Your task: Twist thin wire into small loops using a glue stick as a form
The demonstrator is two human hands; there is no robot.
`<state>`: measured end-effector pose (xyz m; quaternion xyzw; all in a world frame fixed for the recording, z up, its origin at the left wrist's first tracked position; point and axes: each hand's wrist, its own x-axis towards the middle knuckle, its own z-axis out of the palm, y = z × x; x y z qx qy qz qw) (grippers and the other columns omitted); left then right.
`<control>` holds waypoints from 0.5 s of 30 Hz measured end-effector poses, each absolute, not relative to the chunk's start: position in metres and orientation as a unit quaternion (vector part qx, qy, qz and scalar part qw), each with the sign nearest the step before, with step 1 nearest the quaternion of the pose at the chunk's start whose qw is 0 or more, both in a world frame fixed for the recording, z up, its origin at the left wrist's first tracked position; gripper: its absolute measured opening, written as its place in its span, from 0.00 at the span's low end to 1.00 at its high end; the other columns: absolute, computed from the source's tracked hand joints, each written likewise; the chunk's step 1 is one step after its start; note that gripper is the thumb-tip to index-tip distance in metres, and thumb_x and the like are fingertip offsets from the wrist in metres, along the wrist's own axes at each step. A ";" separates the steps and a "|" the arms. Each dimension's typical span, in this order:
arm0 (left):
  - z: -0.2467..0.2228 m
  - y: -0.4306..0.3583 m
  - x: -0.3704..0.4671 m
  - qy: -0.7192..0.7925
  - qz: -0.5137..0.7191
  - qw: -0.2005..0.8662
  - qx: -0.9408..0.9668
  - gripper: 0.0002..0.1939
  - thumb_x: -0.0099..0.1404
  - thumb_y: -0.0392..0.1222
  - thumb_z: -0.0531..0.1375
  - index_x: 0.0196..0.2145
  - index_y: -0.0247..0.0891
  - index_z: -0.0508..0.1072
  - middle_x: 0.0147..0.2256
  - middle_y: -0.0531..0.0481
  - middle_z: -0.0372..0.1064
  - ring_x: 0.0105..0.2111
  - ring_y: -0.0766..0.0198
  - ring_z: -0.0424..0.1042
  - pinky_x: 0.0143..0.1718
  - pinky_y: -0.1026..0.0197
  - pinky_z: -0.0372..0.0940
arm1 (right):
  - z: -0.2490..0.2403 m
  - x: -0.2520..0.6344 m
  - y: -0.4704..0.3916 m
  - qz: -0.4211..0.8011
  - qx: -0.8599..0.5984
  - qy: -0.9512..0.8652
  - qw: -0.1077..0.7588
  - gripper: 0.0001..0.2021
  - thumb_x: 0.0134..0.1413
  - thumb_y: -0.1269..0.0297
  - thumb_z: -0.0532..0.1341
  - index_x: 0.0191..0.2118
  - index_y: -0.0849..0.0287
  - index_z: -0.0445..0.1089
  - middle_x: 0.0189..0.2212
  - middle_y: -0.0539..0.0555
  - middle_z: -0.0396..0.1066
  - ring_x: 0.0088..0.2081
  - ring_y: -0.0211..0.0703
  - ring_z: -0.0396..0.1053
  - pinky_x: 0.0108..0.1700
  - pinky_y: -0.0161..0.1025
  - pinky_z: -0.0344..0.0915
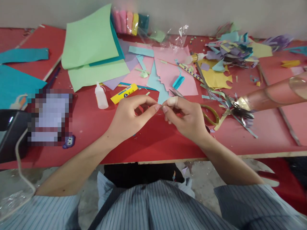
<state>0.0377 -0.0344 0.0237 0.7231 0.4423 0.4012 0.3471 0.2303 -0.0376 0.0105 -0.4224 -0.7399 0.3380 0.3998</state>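
Over the red table, my left hand (134, 116) and my right hand (183, 118) meet at the fingertips, thumb against forefinger on each. Whatever lies between them is too small to make out. Just beyond the right hand are scissors (211, 119), their yellow-green handle showing beside the wrist and the blades partly covered. Behind the left hand lies a yellow glue stick (124, 93), with a small white squeeze bottle (101, 97) standing to its left. A folded turquoise paper piece (178, 82) rests on pink paper (177, 64) past the fingertips.
Green paper sheets (91, 41) lie at the back left, near packed coloured clay sticks (127, 22). Paper scraps (230, 51) are heaped at the back right. A clear tube (275, 92) lies at right. A blurred-out phone (50, 116) and a black device (14, 134) occupy the left.
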 end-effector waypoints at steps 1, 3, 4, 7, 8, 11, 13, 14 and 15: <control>0.024 -0.034 0.037 0.441 0.401 0.351 0.722 0.08 0.68 0.40 0.62 0.33 0.36 0.78 0.32 0.51 0.79 0.30 0.68 0.75 0.28 0.67 0.66 | 0.011 0.230 -0.038 0.332 -0.422 -0.743 0.399 0.08 0.66 0.67 0.59 0.33 0.58 0.69 0.23 0.46 0.67 0.24 0.32 0.63 0.28 0.32 0.62; 0.023 -0.033 0.037 0.434 0.398 0.358 0.724 0.07 0.69 0.40 0.62 0.34 0.36 0.79 0.32 0.51 0.79 0.31 0.68 0.75 0.29 0.67 0.66 | 0.011 0.230 -0.038 0.323 -0.419 -0.748 0.401 0.08 0.66 0.68 0.59 0.33 0.58 0.68 0.23 0.46 0.66 0.24 0.31 0.62 0.27 0.32 0.61; 0.023 -0.032 0.036 0.428 0.398 0.360 0.727 0.07 0.69 0.39 0.62 0.34 0.35 0.79 0.33 0.51 0.79 0.31 0.67 0.75 0.30 0.67 0.67 | 0.011 0.230 -0.039 0.322 -0.418 -0.748 0.403 0.08 0.66 0.68 0.59 0.33 0.58 0.68 0.22 0.46 0.66 0.23 0.31 0.62 0.27 0.32 0.61; 0.022 -0.030 0.035 0.406 0.395 0.367 0.737 0.07 0.70 0.39 0.61 0.36 0.34 0.78 0.35 0.49 0.80 0.34 0.67 0.76 0.33 0.67 0.68 | 0.012 0.230 -0.039 0.356 -0.419 -0.731 0.404 0.09 0.66 0.68 0.59 0.32 0.58 0.67 0.21 0.45 0.65 0.22 0.30 0.61 0.26 0.32 0.60; 0.022 -0.029 0.035 0.401 0.392 0.372 0.740 0.07 0.70 0.39 0.61 0.36 0.34 0.78 0.35 0.49 0.80 0.34 0.67 0.76 0.34 0.67 0.69 | 0.013 0.231 -0.038 0.379 -0.417 -0.720 0.404 0.09 0.66 0.67 0.59 0.32 0.58 0.67 0.20 0.45 0.65 0.21 0.30 0.61 0.25 0.32 0.60; 0.022 -0.028 0.033 0.395 0.387 0.377 0.743 0.07 0.70 0.40 0.62 0.36 0.35 0.78 0.35 0.49 0.79 0.35 0.66 0.77 0.33 0.67 0.69 | 0.013 0.231 -0.037 0.456 -0.404 -0.675 0.415 0.10 0.66 0.64 0.60 0.32 0.58 0.67 0.20 0.44 0.64 0.19 0.30 0.61 0.23 0.31 0.60; 0.023 -0.027 0.032 0.390 0.391 0.372 0.746 0.06 0.70 0.40 0.62 0.36 0.35 0.78 0.35 0.49 0.79 0.35 0.66 0.76 0.32 0.67 0.68 | 0.013 0.232 -0.036 0.502 -0.388 -0.646 0.424 0.10 0.66 0.62 0.61 0.32 0.59 0.68 0.19 0.44 0.64 0.19 0.29 0.60 0.22 0.31 0.59; 0.023 -0.027 0.031 0.384 0.395 0.366 0.750 0.06 0.70 0.40 0.62 0.36 0.36 0.78 0.35 0.49 0.79 0.35 0.66 0.76 0.31 0.67 0.68 | 0.012 0.232 -0.036 0.525 -0.379 -0.632 0.425 0.10 0.65 0.62 0.62 0.32 0.59 0.68 0.19 0.44 0.64 0.19 0.29 0.60 0.21 0.30 0.59; 0.022 -0.027 0.031 0.377 0.398 0.359 0.755 0.06 0.70 0.40 0.62 0.36 0.36 0.78 0.35 0.49 0.78 0.34 0.67 0.76 0.31 0.67 0.68 | 0.012 0.233 -0.035 0.549 -0.371 -0.618 0.422 0.10 0.65 0.62 0.62 0.32 0.59 0.69 0.19 0.44 0.65 0.19 0.29 0.60 0.21 0.30 0.58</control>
